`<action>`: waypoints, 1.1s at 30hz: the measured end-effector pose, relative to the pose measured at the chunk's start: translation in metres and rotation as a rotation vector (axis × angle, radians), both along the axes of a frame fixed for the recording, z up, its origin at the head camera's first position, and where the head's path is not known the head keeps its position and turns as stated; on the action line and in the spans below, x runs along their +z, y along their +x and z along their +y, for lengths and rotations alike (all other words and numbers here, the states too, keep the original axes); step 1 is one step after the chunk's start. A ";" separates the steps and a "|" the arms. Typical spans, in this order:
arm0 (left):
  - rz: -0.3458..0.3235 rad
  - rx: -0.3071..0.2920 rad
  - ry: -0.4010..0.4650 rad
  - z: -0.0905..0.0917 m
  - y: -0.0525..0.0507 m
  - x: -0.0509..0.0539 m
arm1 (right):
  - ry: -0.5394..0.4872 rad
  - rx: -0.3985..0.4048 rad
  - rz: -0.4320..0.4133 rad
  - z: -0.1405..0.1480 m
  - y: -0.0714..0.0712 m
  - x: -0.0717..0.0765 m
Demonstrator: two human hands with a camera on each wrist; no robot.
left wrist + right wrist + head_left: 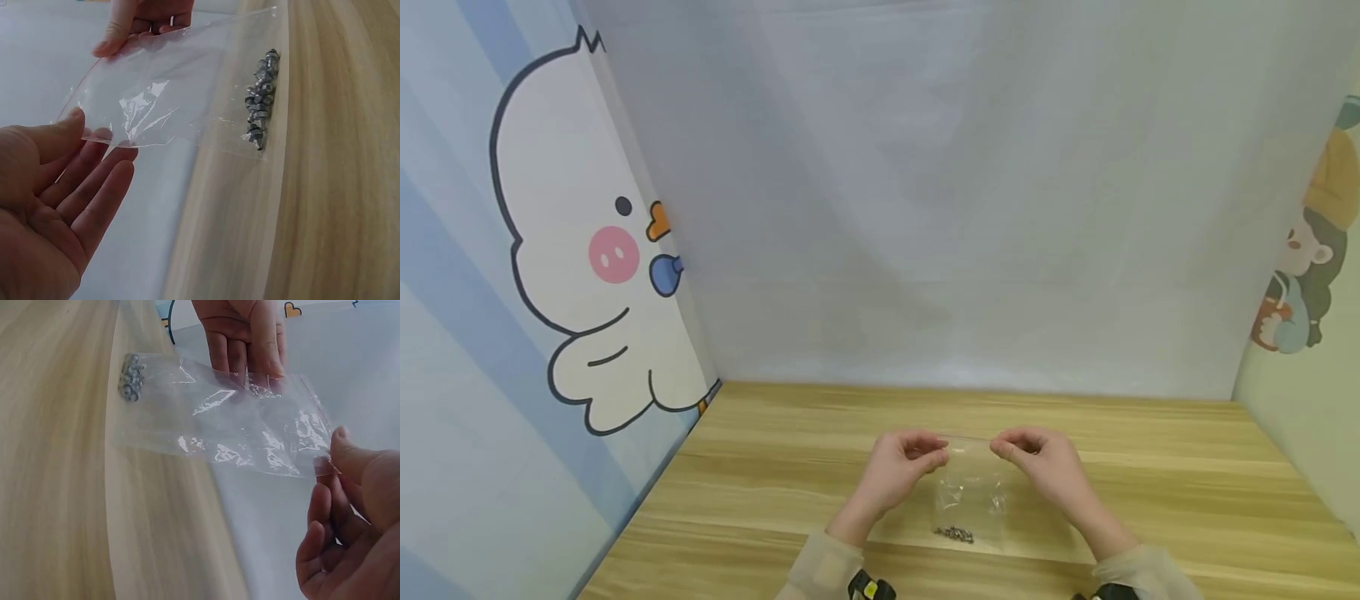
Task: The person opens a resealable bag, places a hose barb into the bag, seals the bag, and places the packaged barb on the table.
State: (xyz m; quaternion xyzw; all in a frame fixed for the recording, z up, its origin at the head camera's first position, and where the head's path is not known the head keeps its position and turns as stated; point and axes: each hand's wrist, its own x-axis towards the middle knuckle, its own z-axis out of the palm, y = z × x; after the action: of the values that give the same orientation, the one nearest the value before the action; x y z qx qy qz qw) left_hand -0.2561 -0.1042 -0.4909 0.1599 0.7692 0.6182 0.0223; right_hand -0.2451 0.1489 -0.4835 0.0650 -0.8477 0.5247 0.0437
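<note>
A clear zip bag (pixel 973 487) with a thin red line along its top edge hangs upright between my two hands. My left hand (pixel 902 471) pinches one top corner between thumb and fingers. The opposite top corner is pinched by my right hand (pixel 1048 467). Small silvery metal screws or fittings (pixel 261 103) lie heaped along the bag's bottom, gathered toward the left side; their exact kind is hard to tell. Light glints off creases in the plastic in both wrist views. Whether the bag's top is sealed cannot be seen.
Beneath the hands is a wood-grain table (pixel 775 467). A pale grey curtain (pixel 925 208) closes off the back. At the left stands a blue panel with a white cartoon bird (pixel 565 192), at the right a cream panel with a cartoon figure (pixel 1300 258).
</note>
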 end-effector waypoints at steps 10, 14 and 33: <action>-0.069 0.057 -0.027 0.002 -0.017 -0.012 | 0.044 0.191 -0.110 0.004 -0.019 -0.018; -0.094 0.045 -0.089 0.001 -0.019 -0.016 | 0.050 0.174 -0.138 0.004 -0.022 -0.028; -0.098 0.005 -0.176 -0.002 -0.007 -0.028 | 0.214 0.115 -0.020 0.000 -0.022 -0.038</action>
State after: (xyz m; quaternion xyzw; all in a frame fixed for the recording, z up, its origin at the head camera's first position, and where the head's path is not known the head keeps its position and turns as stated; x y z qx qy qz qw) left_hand -0.2633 -0.1058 -0.5192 0.1248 0.8191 0.5553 0.0722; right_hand -0.2668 0.1484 -0.5212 0.1125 -0.8940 0.4337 -0.0022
